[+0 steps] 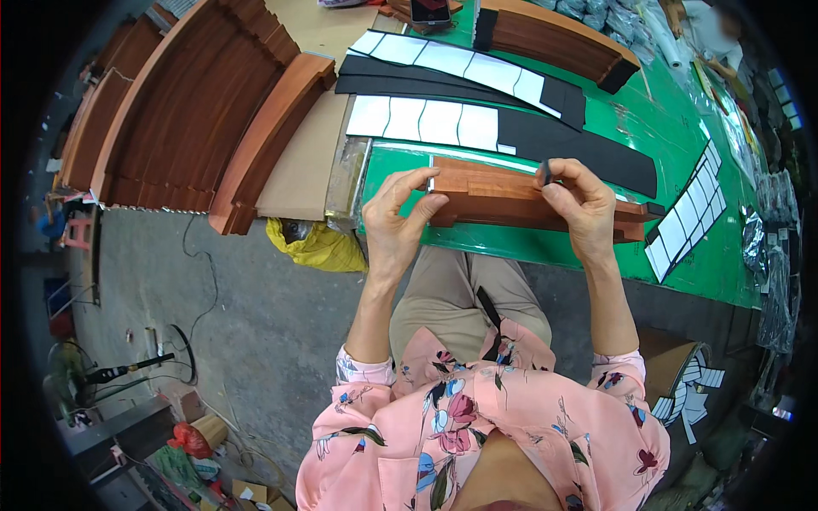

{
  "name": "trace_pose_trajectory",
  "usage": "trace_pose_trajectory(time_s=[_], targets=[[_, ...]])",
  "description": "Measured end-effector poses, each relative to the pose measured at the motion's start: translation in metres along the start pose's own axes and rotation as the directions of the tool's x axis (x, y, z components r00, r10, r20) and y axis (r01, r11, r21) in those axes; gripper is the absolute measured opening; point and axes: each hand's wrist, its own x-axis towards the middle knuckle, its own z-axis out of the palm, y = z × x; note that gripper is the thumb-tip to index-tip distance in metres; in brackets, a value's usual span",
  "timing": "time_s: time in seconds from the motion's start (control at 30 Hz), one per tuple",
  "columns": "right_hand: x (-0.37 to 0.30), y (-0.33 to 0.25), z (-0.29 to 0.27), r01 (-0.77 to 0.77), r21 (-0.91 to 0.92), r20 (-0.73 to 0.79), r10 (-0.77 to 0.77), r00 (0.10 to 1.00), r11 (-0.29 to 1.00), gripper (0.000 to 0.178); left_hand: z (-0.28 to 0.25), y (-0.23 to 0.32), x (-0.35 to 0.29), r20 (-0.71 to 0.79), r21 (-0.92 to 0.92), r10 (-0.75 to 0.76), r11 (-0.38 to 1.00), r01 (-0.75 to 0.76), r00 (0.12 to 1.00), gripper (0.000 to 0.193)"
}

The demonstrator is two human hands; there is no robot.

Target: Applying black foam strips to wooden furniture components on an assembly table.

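A reddish-brown wooden piece (494, 204) with a stepped profile lies at the near edge of the green table, in front of my lap. My left hand (394, 220) pinches its left end between thumb and fingers, where a narrow white edge shows. Above the piece, right of its middle, my right hand (588, 211) is closed in a pinch on a small black pad (546, 173). Whether that pad touches the wood I cannot tell. At the right end of the piece sits another black pad (654, 209).
Black foam sheets (579, 153) with white backing pieces lie behind the wood. A white-backed sheet (690, 213) is at the right. Another wooden piece (545, 47) with black ends stands at the back. Stacked brown wooden parts (196, 102) fill the left, above a yellow bag (319, 249).
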Motion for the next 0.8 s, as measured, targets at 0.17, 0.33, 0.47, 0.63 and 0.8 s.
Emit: trace_pose_trajectory(time_s=[0.17, 0.33, 0.47, 0.63, 0.8], targets=[[0.006, -0.020, 0.040, 0.284, -0.496, 0.219, -0.199, 0.955, 0.821, 0.027, -0.005, -0.003, -0.008, 0.073, -0.124, -0.054, 0.990, 0.062, 0.996, 0.030], [0.013, -0.022, 0.057, 0.405, -0.582, 0.324, -0.256, 0.911, 0.705, 0.026, -0.005, -0.007, -0.006, 0.114, -0.178, -0.061, 0.981, 0.081, 0.992, 0.028], [0.014, -0.019, 0.063, 0.434, -0.646, 0.335, -0.278, 0.901, 0.628, 0.024, -0.004, -0.007, -0.004, 0.115, -0.177, -0.061, 0.981, 0.081, 0.991, 0.026], [0.016, -0.013, 0.068, 0.451, -0.672, 0.321, -0.318, 0.892, 0.588, 0.024, -0.005, -0.009, -0.004, 0.112, -0.201, -0.038, 0.978, 0.060, 0.993, 0.026], [0.014, -0.013, 0.070, 0.427, -0.698, 0.302, -0.303, 0.904, 0.575, 0.022, -0.005, -0.008, -0.003, 0.111, -0.198, -0.019, 0.979, 0.041, 0.994, 0.025]])
